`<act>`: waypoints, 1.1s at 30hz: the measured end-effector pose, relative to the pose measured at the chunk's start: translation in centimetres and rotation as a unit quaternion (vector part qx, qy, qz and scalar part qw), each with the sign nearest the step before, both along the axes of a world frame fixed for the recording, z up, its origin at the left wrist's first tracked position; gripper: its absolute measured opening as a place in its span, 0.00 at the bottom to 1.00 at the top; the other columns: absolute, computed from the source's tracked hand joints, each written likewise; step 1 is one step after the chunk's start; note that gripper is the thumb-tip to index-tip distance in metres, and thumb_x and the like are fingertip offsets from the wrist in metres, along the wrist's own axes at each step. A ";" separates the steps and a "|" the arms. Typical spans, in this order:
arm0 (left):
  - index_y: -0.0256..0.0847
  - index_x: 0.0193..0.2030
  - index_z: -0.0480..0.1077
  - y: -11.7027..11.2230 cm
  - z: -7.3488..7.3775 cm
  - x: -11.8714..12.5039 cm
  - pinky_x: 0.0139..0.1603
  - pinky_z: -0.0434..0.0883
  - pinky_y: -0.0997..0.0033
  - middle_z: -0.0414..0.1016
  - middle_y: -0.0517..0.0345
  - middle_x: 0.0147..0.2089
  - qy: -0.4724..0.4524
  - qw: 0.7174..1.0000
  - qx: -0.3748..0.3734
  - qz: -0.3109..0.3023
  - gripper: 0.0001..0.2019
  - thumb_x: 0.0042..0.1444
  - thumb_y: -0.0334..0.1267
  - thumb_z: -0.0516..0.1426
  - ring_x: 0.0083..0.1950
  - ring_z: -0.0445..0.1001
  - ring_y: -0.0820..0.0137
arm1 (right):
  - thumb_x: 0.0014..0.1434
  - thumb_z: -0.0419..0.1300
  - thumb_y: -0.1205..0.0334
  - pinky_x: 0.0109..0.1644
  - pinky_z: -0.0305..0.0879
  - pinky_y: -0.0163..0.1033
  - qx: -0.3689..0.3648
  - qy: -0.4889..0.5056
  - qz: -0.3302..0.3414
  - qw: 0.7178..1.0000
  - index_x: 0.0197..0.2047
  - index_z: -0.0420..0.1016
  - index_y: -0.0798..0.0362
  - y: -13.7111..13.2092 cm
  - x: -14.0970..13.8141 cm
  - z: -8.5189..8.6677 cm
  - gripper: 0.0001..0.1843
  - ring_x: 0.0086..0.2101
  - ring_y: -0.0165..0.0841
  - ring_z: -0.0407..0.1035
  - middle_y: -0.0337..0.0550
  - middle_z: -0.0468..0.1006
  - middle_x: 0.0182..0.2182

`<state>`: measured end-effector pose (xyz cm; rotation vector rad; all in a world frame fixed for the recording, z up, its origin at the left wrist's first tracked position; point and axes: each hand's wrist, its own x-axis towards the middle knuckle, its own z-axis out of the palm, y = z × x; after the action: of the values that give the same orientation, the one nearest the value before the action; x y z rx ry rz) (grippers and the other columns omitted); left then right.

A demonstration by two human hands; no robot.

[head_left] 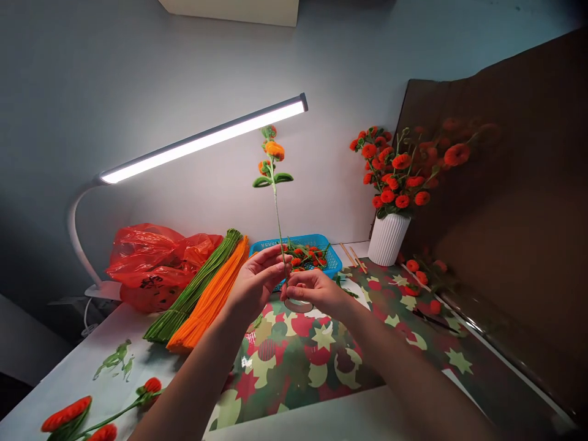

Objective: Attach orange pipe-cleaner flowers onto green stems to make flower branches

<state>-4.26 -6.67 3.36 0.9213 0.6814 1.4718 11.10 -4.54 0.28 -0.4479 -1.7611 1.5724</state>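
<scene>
A handmade fuzzy chenille flower stem (278, 214) stands upright in front of the wall, with orange blooms (274, 151) and two green leaves below them. My left hand (261, 275) is closed, pinching the thin stem between thumb and fingers. Close beside it, my right hand (319, 293) has its fingertips closed at the stem's lower end. Just under the right fingers shows a pale ring like a roll of tape (299, 306); whether the hand holds it or it lies on the mat I cannot tell. The stem's bottom tip is hidden by my fingers.
Behind my hands sits a blue basket (334, 260) of small orange flowers. Green (193, 291) and orange chenille bundles (209, 300) lie left, near a red plastic bag (151, 257). A lamp (206, 141) reaches overhead. A white vase (389, 239) of flowers stands right on the patterned mat (321, 361).
</scene>
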 end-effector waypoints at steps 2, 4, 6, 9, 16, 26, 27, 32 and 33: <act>0.38 0.39 0.76 -0.1 0.0 0.1 0.35 0.72 0.77 0.79 0.55 0.32 0.014 1.000 0.005 -0.005 0.20 0.34 0.28 0.69 0.32 0.76 0.73 | 0.51 0.63 0.47 0.33 0.60 0.35 0.007 -0.011 -0.014 1.000 0.31 0.77 0.56 0.0 -0.1 -0.1 0.18 0.30 0.29 0.64 0.41 0.73 0.27; 0.38 0.38 0.76 -0.2 0.1 0.2 0.33 0.71 0.78 0.79 0.57 0.30 0.026 1.000 0.002 -0.001 0.20 0.33 0.28 0.69 0.31 0.75 0.74 | 0.49 0.64 0.45 0.35 0.61 0.36 0.014 -0.018 -0.028 0.999 0.31 0.78 0.56 -0.1 -0.2 -0.2 0.20 0.32 0.32 0.66 0.42 0.75 0.28; 0.38 0.38 0.77 -0.2 0.2 0.1 0.33 0.71 0.78 0.79 0.57 0.29 0.022 1.000 -0.011 0.016 0.21 0.32 0.29 0.70 0.31 0.75 0.74 | 0.49 0.64 0.45 0.36 0.62 0.37 0.014 -0.020 -0.034 0.999 0.31 0.78 0.56 0.0 -0.3 -0.3 0.20 0.33 0.33 0.66 0.43 0.75 0.29; 0.38 0.37 0.77 0.0 0.2 0.0 0.32 0.72 0.79 0.79 0.56 0.28 0.004 0.999 -0.032 0.044 0.21 0.30 0.29 0.70 0.30 0.76 0.74 | 0.49 0.64 0.46 0.36 0.62 0.37 -0.001 -0.011 -0.025 1.000 0.31 0.79 0.56 0.0 -0.4 -0.4 0.19 0.32 0.32 0.67 0.43 0.76 0.29; 0.37 0.40 0.77 0.1 0.2 -0.4 0.37 0.74 0.75 0.80 0.53 0.31 0.012 0.999 -0.024 0.026 0.21 0.33 0.29 0.69 0.31 0.77 0.72 | 0.48 0.65 0.48 0.38 0.64 0.38 -0.058 -0.003 0.007 0.998 0.34 0.80 0.58 -0.2 -0.4 -0.3 0.19 0.32 0.32 0.69 0.44 0.78 0.28; 0.41 0.42 0.76 -0.3 0.5 -0.4 0.34 0.73 0.78 0.78 0.58 0.33 0.015 1.000 0.018 -0.012 0.21 0.37 0.29 0.68 0.30 0.75 0.76 | 0.47 0.67 0.52 0.39 0.67 0.40 -0.063 0.025 0.005 0.998 0.32 0.80 0.58 -0.1 -0.3 -0.3 0.16 0.29 0.32 0.72 0.44 0.79 0.26; 0.41 0.43 0.76 -0.2 0.4 -0.4 0.33 0.73 0.79 0.76 0.60 0.30 0.018 1.000 0.016 -0.010 0.22 0.37 0.28 0.68 0.29 0.74 0.77 | 0.48 0.67 0.53 0.38 0.67 0.39 -0.059 0.024 0.004 0.998 0.31 0.80 0.58 -0.1 -0.3 -0.3 0.15 0.29 0.32 0.72 0.44 0.79 0.26; 0.39 0.40 0.76 -0.1 0.5 -0.5 0.29 0.71 0.81 0.72 0.65 0.22 0.011 0.999 -0.010 0.035 0.22 0.33 0.27 0.69 0.25 0.73 0.77 | 0.49 0.66 0.52 0.41 0.66 0.39 -0.060 0.021 0.013 0.998 0.30 0.80 0.57 -0.1 -0.3 -0.4 0.15 0.30 0.31 0.71 0.43 0.79 0.26; 0.38 0.40 0.76 -0.1 0.5 -0.6 0.29 0.71 0.80 0.73 0.64 0.23 0.010 0.999 -0.013 0.040 0.23 0.32 0.28 0.70 0.26 0.74 0.76 | 0.49 0.66 0.52 0.41 0.66 0.39 -0.065 0.020 0.019 0.998 0.30 0.80 0.58 -0.1 -0.3 -0.4 0.15 0.30 0.31 0.71 0.43 0.79 0.26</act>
<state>-4.83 -6.72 3.90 0.8981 0.7582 1.5219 10.82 -4.59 -0.09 -0.4457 -1.6529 1.7169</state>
